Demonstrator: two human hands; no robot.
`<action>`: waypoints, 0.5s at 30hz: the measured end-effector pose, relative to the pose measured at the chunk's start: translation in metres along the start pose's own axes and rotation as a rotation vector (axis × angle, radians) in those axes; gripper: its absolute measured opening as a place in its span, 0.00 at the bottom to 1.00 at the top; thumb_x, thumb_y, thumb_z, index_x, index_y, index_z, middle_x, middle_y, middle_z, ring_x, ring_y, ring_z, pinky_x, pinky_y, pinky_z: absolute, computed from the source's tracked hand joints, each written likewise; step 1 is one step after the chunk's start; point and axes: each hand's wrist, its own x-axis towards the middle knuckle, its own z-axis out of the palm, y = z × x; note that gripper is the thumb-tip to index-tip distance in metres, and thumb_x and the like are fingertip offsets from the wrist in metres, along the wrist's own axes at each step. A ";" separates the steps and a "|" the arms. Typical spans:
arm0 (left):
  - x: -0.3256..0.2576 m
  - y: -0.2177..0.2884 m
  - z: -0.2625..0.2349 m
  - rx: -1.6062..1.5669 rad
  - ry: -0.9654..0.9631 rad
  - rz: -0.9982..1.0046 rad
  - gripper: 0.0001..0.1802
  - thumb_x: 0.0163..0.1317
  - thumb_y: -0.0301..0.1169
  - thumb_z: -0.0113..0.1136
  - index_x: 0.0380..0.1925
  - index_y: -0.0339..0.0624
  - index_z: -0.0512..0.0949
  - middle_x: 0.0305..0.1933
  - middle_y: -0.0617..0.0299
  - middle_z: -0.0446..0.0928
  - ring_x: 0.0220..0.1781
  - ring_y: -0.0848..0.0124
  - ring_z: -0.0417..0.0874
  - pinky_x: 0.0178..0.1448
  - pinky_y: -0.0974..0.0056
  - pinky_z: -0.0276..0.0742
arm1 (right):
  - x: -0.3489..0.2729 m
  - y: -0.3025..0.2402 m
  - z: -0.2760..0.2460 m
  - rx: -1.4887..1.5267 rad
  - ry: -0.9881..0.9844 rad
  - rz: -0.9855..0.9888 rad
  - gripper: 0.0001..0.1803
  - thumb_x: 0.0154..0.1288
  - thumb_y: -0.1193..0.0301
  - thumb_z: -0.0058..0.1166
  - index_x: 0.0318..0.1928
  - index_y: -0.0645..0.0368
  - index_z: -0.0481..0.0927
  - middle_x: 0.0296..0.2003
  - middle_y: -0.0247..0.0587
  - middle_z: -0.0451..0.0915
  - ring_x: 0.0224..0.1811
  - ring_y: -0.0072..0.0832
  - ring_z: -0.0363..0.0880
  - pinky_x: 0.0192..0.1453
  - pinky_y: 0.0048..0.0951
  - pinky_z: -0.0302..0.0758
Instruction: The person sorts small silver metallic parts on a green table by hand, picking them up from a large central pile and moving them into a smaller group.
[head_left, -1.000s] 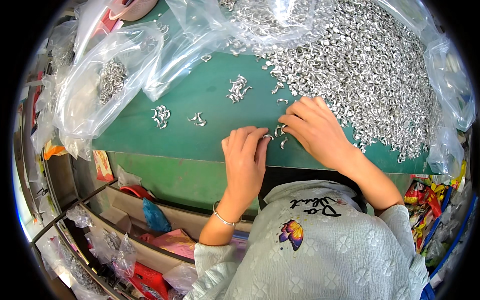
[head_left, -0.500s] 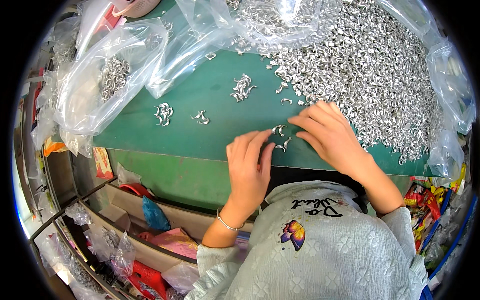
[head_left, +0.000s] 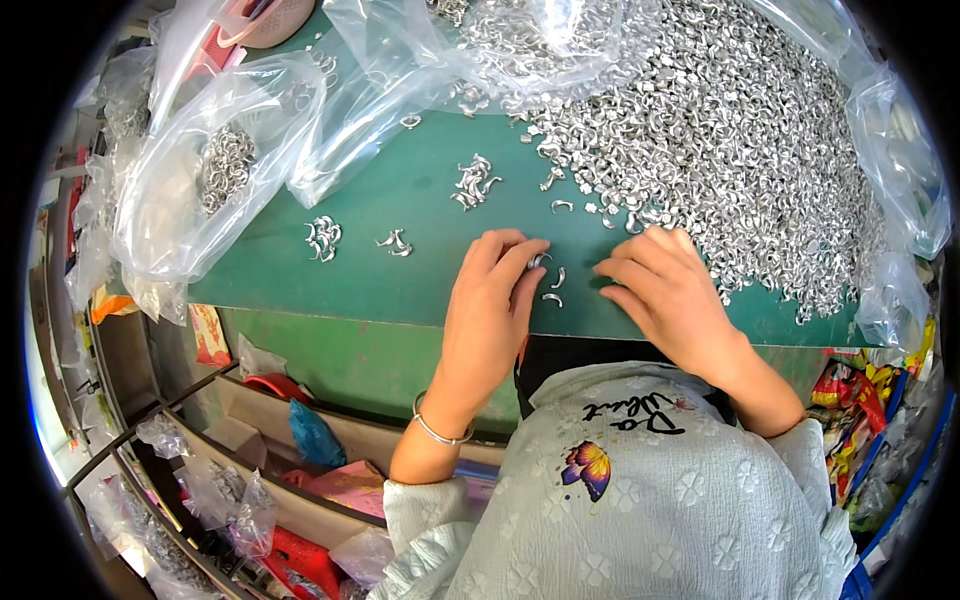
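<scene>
My left hand [head_left: 487, 300] is at the table's front edge, its thumb and forefinger closed around a small curved silver metal piece [head_left: 537, 261]. Beside its fingertips lie two loose pieces, one upright crescent [head_left: 561, 277] and one arched crescent [head_left: 553, 299]. To the right, my right hand [head_left: 668, 297] rests over the green tabletop [head_left: 400, 290] with bent fingers, the thumb apart from the forefinger and nothing visible between them. Just beyond its knuckles begins a large heap of similar silver pieces [head_left: 760, 150].
Small groups of crescents lie further left: one cluster [head_left: 474, 183], a few pieces [head_left: 396, 242] and another cluster [head_left: 323, 239]. Clear plastic bags [head_left: 165, 225] cover the table's left. A pink basket [head_left: 275, 22] stands at the back. An open drawer [head_left: 350, 440] sits below the front edge.
My left hand has moved slightly away from me and closed on one of the pieces between the hands. My right hand has shifted a little to the right and toward me.
</scene>
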 end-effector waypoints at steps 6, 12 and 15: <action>0.002 0.000 0.000 0.102 0.024 0.067 0.15 0.53 0.16 0.63 0.42 0.36 0.80 0.40 0.54 0.76 0.40 0.57 0.78 0.44 0.60 0.74 | 0.019 -0.008 0.022 0.028 -0.018 -0.065 0.11 0.56 0.73 0.60 0.41 0.57 0.79 0.36 0.35 0.71 0.42 0.33 0.68 0.47 0.34 0.64; -0.001 -0.006 0.000 0.076 0.125 0.041 0.16 0.52 0.16 0.64 0.42 0.37 0.80 0.41 0.54 0.75 0.41 0.58 0.78 0.46 0.60 0.74 | 0.007 -0.001 0.013 0.105 -0.107 -0.065 0.10 0.56 0.75 0.60 0.39 0.59 0.79 0.37 0.37 0.73 0.43 0.35 0.70 0.47 0.34 0.66; -0.013 0.003 0.003 0.148 0.149 0.119 0.16 0.53 0.19 0.65 0.44 0.38 0.79 0.43 0.56 0.74 0.44 0.58 0.75 0.46 0.58 0.68 | 0.014 0.008 0.013 0.136 0.020 0.007 0.10 0.55 0.76 0.60 0.40 0.60 0.80 0.37 0.38 0.73 0.43 0.36 0.71 0.46 0.35 0.68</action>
